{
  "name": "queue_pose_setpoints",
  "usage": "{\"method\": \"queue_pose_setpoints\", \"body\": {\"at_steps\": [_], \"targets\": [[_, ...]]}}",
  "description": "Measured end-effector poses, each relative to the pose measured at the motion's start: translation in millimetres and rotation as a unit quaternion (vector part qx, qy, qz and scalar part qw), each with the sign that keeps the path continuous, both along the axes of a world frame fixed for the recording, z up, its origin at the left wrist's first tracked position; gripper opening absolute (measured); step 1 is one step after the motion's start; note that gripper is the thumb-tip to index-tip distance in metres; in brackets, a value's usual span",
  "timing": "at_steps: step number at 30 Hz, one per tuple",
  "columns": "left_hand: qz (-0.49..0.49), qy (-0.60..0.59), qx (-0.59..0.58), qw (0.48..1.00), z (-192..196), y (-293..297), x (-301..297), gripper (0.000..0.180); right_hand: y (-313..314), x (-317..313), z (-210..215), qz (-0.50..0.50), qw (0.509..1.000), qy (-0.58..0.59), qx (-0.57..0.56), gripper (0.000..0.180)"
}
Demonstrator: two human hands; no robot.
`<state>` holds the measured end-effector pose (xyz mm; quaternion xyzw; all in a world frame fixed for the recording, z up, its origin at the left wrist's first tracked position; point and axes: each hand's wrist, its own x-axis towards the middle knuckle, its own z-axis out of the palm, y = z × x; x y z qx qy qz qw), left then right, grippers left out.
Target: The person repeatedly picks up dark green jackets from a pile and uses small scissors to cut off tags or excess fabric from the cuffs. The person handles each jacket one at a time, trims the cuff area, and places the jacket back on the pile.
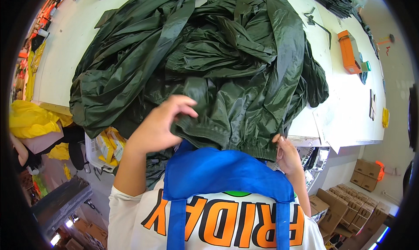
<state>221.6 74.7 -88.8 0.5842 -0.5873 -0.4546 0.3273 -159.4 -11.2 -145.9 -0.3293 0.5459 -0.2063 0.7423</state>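
The left hand [163,121] pinches a fold of the dark green raincoat fabric [205,62], which lies heaped across the white table [349,106] and spills over its near edge. The right hand [286,154] closes on the elastic hem [227,141] at that edge, though its fingertips are buried in cloth. A blue apron [218,173] hides what lies below the hem, and an orange box [349,51] sits well apart to the right.

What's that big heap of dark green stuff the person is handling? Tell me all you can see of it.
The dark green garment pile looks like thin, glossy, crinkled waterproof fabric, several pieces heaped together. It sprawls across the white table and spills over its near edge. One gathered, elasticated hem hangs nearest the person. The left hand pinches a fold above that hem; the right hand grips its end.
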Motion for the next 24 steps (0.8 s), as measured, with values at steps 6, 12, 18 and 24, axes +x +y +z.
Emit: {"method": "queue_pose_setpoints", "body": {"at_steps": [6, 12, 18, 24], "targets": [[-0.105, -0.002, -0.137, 0.985, -21.1, -28.0, -75.3, 0.094, -18.3, 63.3, 43.7, 0.105, 0.904, -0.393, -0.133, 0.035], [0.201, 0.381, -0.183, 0.883, 12.9, -66.2, 7.8, 0.031, -54.4, 116.4, 111.1, 0.196, 0.796, -0.481, -0.311, 0.033], [0.567, 0.429, -0.321, 0.626, 64.0, -46.4, 196.9, 0.033, -62.0, 87.3, 65.3, 0.106, 0.889, -0.326, -0.304, 0.029], [0.668, -0.249, -0.319, 0.625, -40.0, -17.6, 131.0, 0.056, -51.1, 81.3, 21.8, 0.045, 0.947, -0.230, -0.221, 0.030]]}}
